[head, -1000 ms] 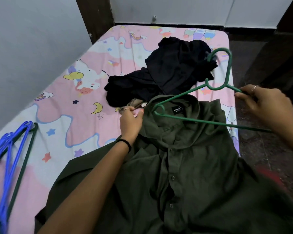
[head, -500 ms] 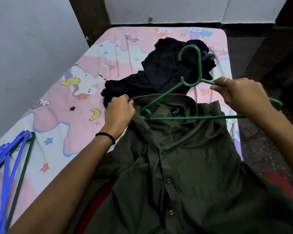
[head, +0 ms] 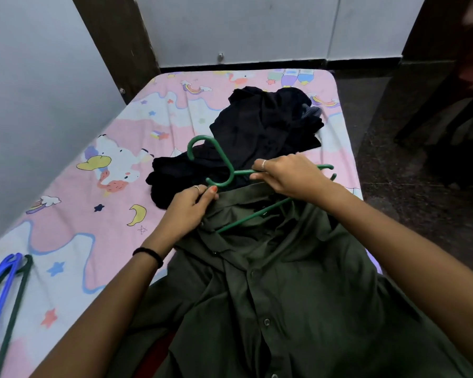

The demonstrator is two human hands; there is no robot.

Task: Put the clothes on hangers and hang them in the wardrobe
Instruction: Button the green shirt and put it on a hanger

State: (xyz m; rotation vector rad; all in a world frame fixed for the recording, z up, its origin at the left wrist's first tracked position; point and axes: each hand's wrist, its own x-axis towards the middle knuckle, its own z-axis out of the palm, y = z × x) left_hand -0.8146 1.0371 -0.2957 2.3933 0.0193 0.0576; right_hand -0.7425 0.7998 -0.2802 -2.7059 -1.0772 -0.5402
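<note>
One shirt (head: 271, 290) is in work, none hung yet as far as the view shows. It's a dark green button-up, lying front-up on the bed (head: 99, 208) w/ the collar pointing away from the person. Left hand (head: 187, 211) pinches the collar edge on its side, holding the neck open. Right hand (head: 287, 177) grips the green hanger (head: 224, 170) by its top arm near the neck; hook points up & left over the black pile. One end of the hanger dips into the collar opening, the other end sticks out right, past the hand. So the hanger's approx. half-fed at best: neither shoulder looks seated.

Left to do, judging from this: seat both shoulders, lift, carry to the wardrobe, which can't be made out for sure in view. Then the black clothes (head: 257, 132) heaped mid-bed, touching the shirt collar, untouched so far. Spare hangers (head: 3, 290), blue & dark, lie at the bed's near left edge, well apart from the shirt.
</note>
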